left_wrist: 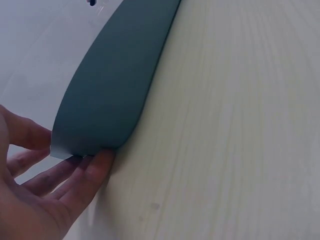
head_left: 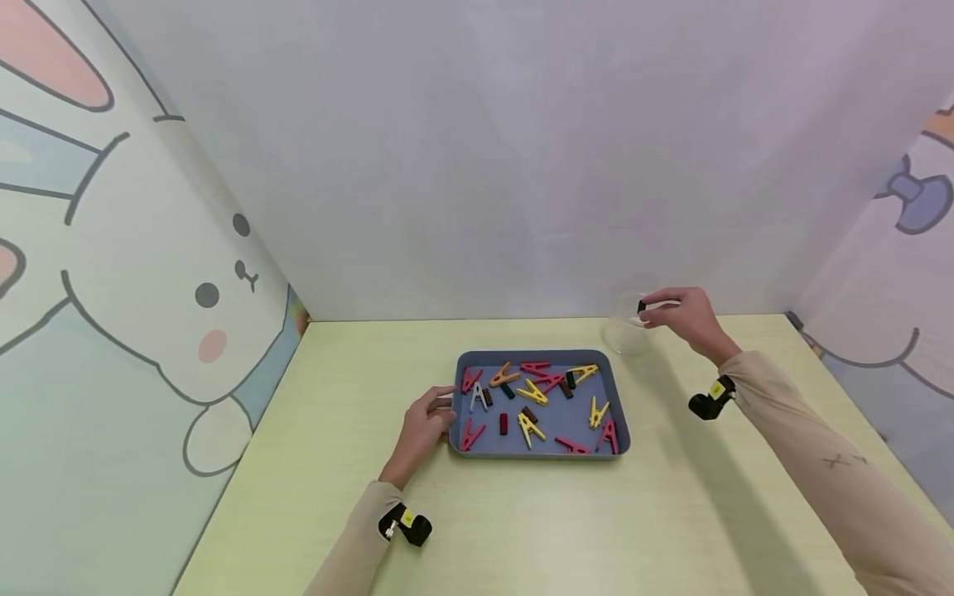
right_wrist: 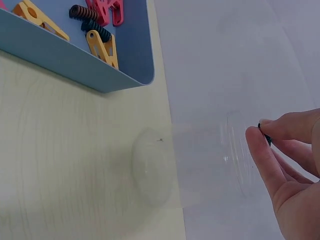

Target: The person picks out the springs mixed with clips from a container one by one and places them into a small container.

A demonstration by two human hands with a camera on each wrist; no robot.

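A blue-grey tray [head_left: 540,457] holds red, yellow, orange and white clips along with small dark and red springs. My left hand [head_left: 423,432] rests at the tray's left side, fingers touching its rim and outer wall; the left wrist view shows these fingers [left_wrist: 102,162] low against the wall. Above the mouth of a clear cup [head_left: 626,335], my right hand [head_left: 689,319] pinches a small black spring [right_wrist: 266,137] between thumb and finger. Most of that spring is hidden by the fingertips. The cup stands beyond the tray's back right corner.
The pale wood-grain table [head_left: 358,364] ends at a plain light wall [head_left: 477,207] just behind the cup. Side walls with cartoon figures [head_left: 201,290] stand left and right. The transparent cup is hard to make out against the wall.
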